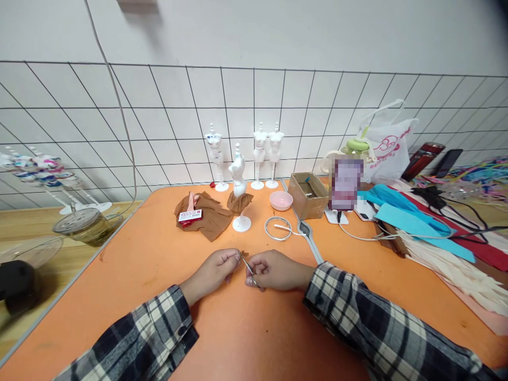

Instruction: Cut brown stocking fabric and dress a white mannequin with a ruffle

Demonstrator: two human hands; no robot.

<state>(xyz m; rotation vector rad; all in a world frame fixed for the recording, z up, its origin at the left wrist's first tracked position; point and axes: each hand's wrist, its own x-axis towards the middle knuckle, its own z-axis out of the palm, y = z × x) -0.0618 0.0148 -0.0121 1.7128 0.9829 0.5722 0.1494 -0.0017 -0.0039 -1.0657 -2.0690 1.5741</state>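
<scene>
Small metal scissors point(248, 266) are held in my right hand point(272, 270), its fingers curled round the handles. Their tip points up and left, toward my left hand point(218, 270). The left thumb and forefinger pinch a small scrap of brown fabric point(245, 254), which shows right beside the scissor tip. Whether the blades touch the scrap is too small to tell. Just beyond my hands stands a small white mannequin point(238, 172) on a round base, brown fabric point(239, 202) wrapped round its lower part. More brown fabric point(214, 217) lies crumpled to its left.
A red and white packet point(190, 216) rests on the crumpled fabric. Behind are several white mannequins point(260, 148). A pink bowl point(281, 200), a coiled white cord point(273, 236), a cardboard box point(308, 196) and a phone point(345, 182) stand rightward, with cloth strips point(424, 227) beyond.
</scene>
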